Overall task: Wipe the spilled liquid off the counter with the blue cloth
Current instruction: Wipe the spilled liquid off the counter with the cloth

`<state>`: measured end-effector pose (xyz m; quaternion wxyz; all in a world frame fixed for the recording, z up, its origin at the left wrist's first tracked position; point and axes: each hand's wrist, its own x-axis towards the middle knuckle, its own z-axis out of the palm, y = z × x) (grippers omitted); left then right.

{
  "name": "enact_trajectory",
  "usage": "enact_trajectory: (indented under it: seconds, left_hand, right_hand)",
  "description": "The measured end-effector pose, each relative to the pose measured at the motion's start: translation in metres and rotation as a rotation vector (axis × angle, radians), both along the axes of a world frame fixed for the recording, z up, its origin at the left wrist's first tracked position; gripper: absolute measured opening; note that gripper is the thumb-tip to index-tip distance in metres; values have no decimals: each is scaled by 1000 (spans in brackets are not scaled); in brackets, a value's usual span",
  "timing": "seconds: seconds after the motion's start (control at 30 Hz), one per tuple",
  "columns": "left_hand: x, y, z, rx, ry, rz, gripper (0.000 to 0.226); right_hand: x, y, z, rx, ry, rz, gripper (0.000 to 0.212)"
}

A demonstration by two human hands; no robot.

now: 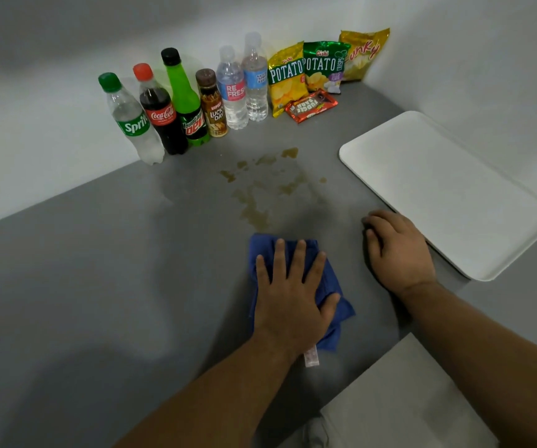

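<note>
A crumpled blue cloth [336,286] lies on the grey counter [99,270], a little nearer me than the spill. My left hand [293,295] presses flat on top of it with fingers spread. The spilled liquid [260,189] is a scatter of brownish patches and drops in the middle of the counter, just beyond the cloth's far edge. My right hand [396,250] rests on the bare counter to the right of the cloth, fingers curled loosely, holding nothing.
A white tray [448,189] lies to the right, touching distance from my right hand. Several drink bottles [176,105] stand along the back wall, with snack bags [312,69] and a fudge bar pack [312,106] beside them.
</note>
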<state>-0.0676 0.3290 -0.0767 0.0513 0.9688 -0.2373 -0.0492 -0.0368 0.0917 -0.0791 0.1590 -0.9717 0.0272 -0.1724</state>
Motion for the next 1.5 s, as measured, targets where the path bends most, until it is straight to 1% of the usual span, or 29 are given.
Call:
enact_trajectory:
  seconds: [0.07,0.13,0.23,0.3,0.37,0.47,0.53,0.63,0.7,0.77,0.83,0.97,1.07,1.17,1.33,1.43,1.5]
  left_hand:
    - [-6,9,-3,-46,-18,-10,75]
    - [-6,24,-6,-73,-36,-8,74]
    - [7,47,-9,-58,-67,22,73]
    - [27,57,-8,-36,-83,85,73]
    - [50,57,-7,-17,-75,142,74]
    - [72,43,-6,-6,-17,166,78]
    - [70,32,-5,-13,-12,144,77]
    - [48,24,-5,-30,-24,26,75]
    - [32,30,-8,-50,-24,-38,73]
    - [23,45,-11,-64,-36,-56,71]
    - [24,63,-12,-83,-58,-29,70]
    - [57,89,-10,-48,-91,139,70]
    - [100,90,-8,-23,-14,215,74]
    - [126,72,-6,-18,25,228,78]
    - [103,54,-4,-57,-25,102,76]
    - [79,67,-9,-82,-46,55,73]
    - [71,85,-13,-91,-69,67,73]
  right_hand:
    - [1,-2,-1,-15,0,18,27]
    - [1,-2,-1,-14,1,18,25]
    - [1,-1,-2,-8,9,11,24]
    - [2,-1,-3,-6,11,4,25]
    - [2,-1,-2,-10,10,-3,25]
    - [4,2,0,-32,23,-22,23]
    - [9,6,5,-52,29,-51,22]
    - [28,12,15,-70,43,-94,26]
    - [43,15,18,-58,49,-83,26]
    - [55,16,17,-30,44,-37,24]
    - [61,16,11,3,37,8,24]
    - [62,15,-1,8,-23,39,22]
    - [64,15,-3,-4,-25,60,23]
    - [66,15,-3,18,6,48,25]
    - [66,13,-4,32,47,35,29]
    - [65,13,-3,44,74,28,32]
    - [64,13,-2,48,84,24,34]
